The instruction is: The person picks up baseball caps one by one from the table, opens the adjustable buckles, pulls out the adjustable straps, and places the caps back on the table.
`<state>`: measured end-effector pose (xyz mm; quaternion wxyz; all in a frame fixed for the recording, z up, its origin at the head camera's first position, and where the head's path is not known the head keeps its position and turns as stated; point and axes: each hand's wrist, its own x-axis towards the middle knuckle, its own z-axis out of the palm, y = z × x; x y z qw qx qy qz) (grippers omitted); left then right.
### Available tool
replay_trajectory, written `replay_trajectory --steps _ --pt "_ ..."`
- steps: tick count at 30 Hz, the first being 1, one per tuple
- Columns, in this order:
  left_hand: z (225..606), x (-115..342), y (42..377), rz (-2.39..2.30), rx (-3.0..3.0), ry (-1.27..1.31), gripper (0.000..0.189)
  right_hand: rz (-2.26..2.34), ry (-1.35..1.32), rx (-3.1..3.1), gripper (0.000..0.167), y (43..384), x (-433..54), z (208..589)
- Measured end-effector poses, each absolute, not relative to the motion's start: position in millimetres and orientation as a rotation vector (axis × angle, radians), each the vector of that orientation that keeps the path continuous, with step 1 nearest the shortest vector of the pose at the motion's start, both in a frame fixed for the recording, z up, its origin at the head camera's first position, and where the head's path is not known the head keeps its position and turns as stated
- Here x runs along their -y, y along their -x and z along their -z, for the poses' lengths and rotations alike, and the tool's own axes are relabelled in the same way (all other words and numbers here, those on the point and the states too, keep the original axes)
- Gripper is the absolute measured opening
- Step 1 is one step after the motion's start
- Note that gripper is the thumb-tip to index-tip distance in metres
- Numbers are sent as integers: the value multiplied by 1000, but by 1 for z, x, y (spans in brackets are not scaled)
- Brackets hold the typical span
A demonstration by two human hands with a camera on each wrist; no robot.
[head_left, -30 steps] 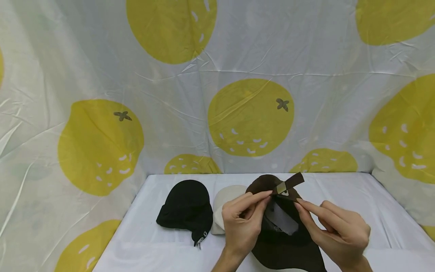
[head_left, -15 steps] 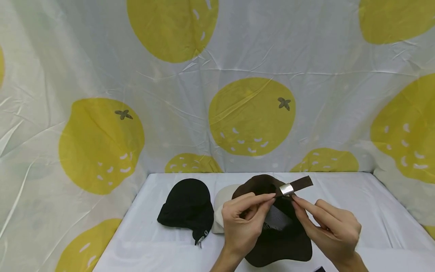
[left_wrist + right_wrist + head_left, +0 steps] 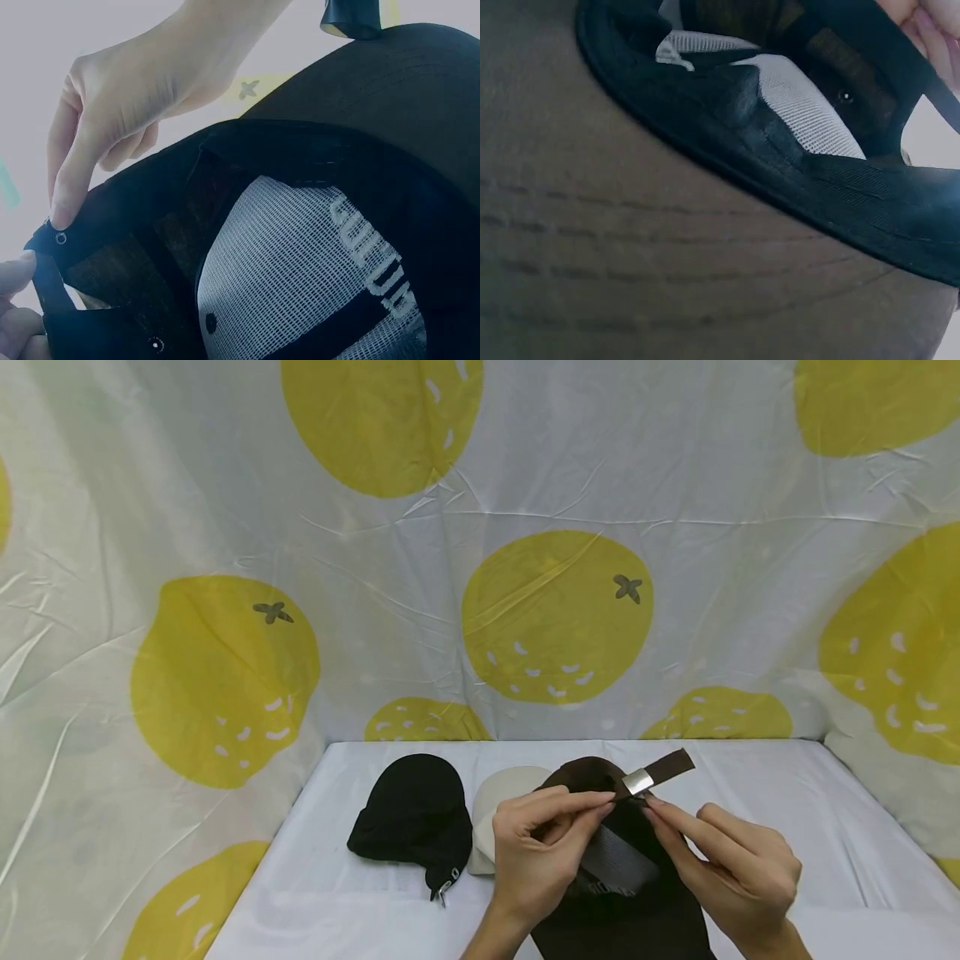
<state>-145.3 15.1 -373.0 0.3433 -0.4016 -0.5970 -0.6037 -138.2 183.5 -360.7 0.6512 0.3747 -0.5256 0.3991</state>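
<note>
A dark brown cap (image 3: 626,931) is held up in both hands, its inside facing me. My left hand (image 3: 543,852) pinches one end of its back strap between thumb and index finger. On the other side my right hand (image 3: 738,864) pinches the band right beside the silver buckle (image 3: 638,782). Past the buckle sticks out a loose strap end (image 3: 671,766), pointing up and right. The left wrist view shows a pale mesh panel (image 3: 270,262) with raised lettering inside the cap. A stitched brim (image 3: 667,247) fills much of the right wrist view.
On the white-covered table (image 3: 300,918), a black cap (image 3: 412,810) with a metal clasp lies to the left. An off-white cap (image 3: 510,781) sits beside it, partly behind my left hand. A lemon-print curtain (image 3: 555,618) hangs behind and at the sides.
The buckle and strap end have shifted slightly right, and the buckle has turned. The cap body swung up, then back down. My right hand has moved a little left; both hands keep their pinch.
</note>
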Motion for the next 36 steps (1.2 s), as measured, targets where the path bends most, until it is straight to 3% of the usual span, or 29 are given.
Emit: replay_trajectory --steps 9,36 --pt "375 -20 146 1507 1573 1066 14 -874 -804 1223 37 135 -185 362" --pt "375 -24 146 1391 1526 1021 18 -836 -862 1201 29 136 -182 363"
